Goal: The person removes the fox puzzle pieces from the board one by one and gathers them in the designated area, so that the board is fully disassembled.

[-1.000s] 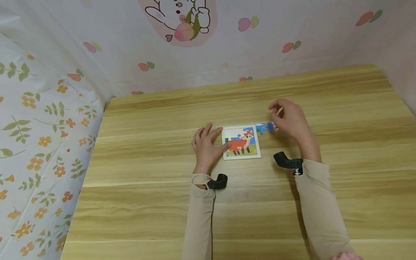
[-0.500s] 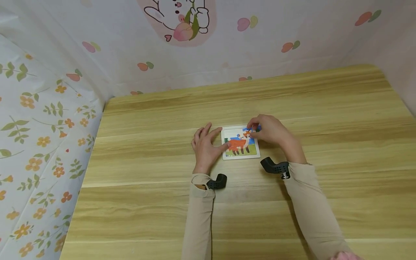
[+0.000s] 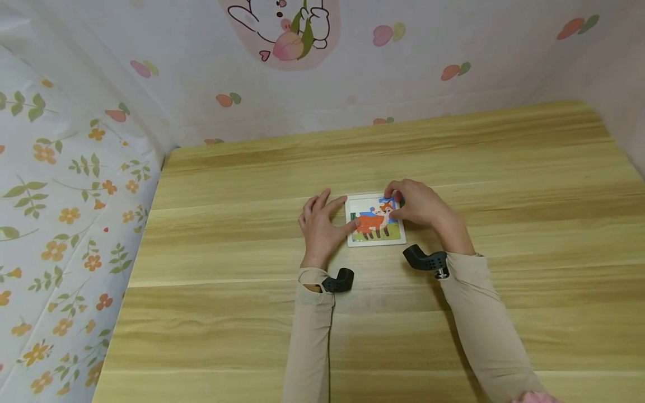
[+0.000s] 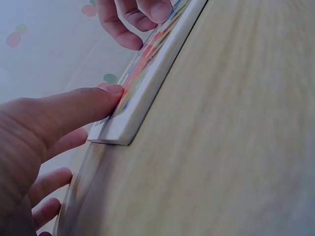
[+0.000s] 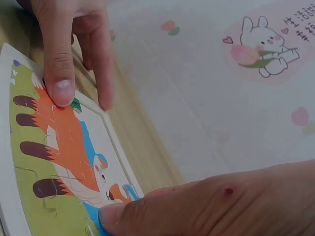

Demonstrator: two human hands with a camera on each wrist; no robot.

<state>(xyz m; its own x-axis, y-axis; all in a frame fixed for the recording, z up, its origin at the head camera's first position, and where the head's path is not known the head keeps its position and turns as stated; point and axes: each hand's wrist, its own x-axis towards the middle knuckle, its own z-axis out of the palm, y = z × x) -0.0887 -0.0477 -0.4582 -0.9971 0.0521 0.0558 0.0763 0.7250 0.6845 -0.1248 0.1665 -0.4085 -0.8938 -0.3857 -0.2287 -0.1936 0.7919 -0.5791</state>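
A jigsaw puzzle (image 3: 374, 230) of an orange fox lies in a white frame on the table. White backing shows in its upper part. My left hand (image 3: 321, 230) is spread at the frame's left side. Its thumb rests on the picture, and the index finger reaches the far left corner. My right hand (image 3: 420, 204) is bent over the far right corner, thumb and finger pinching a blue puzzle piece (image 5: 93, 219) beside the fox's head. Part of that piece is hidden by the thumb. In the left wrist view, the right fingers (image 4: 160, 12) touch the board.
A bit of a green and blue loose piece (image 3: 401, 201) peeks out beside the right hand; other loose pieces there are hidden. The wooden table (image 3: 242, 313) meets a patterned cloth (image 3: 347, 73) at its back. Black wrist mounts (image 3: 425, 260) jut from both sleeves.
My right hand has come left and down from above the loose pieces to the frame's far right corner, then stayed there with small finger movement. The left hand has kept its place.
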